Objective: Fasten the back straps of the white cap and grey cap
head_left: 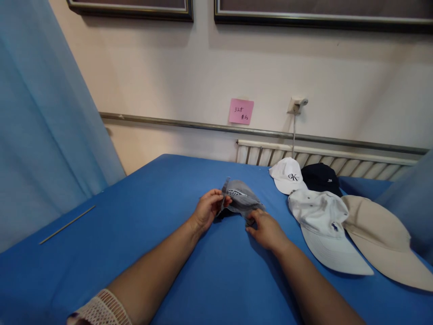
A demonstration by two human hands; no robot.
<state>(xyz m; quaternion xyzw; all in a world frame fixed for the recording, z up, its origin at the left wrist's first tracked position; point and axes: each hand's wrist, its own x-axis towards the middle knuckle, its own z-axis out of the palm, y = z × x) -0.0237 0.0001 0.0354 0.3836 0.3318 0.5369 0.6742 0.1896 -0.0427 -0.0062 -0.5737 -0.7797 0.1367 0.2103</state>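
A grey cap (241, 197) with white lettering sits on the blue sheet (152, 212) in the middle. My left hand (208, 208) pinches the cap's left edge with closed fingers. My right hand (265, 229) grips the cap's lower right edge, fingers curled onto it. The cap is partly lifted and folded between both hands.
To the right lie a white cap with a black logo (287, 175), a dark navy cap (321, 177), a pale grey cap (324, 228) and a beige cap (382, 239). A thin stick (66, 224) lies at left. A radiator (324, 155) and a pink note (241, 111) are on the wall.
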